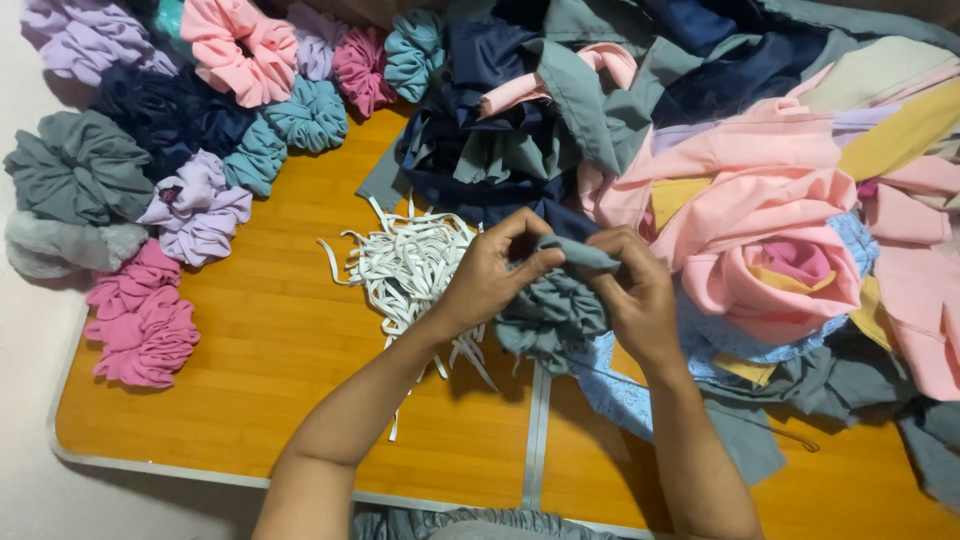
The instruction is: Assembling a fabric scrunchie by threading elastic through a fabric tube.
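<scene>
Grey scrunchie [555, 310], half-gathered, bunched between both hands just above the bench [300, 340], beside a heap of white elastic strips [405, 265]; left hand [490, 280] and right hand [635, 295] both with fingers pinched on its upper edge. Soft, light, limp matte cloth by the look, likely to slump and slip open, so best gripped at the ruffled rim near the open seam. Finished scrunchies [150, 320] at left, loose fabric pile [760, 190] at right.

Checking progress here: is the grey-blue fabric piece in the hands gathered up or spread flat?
Gathered: the grey-blue fabric piece bunches in tight ruffles between left hand and right hand.
</scene>
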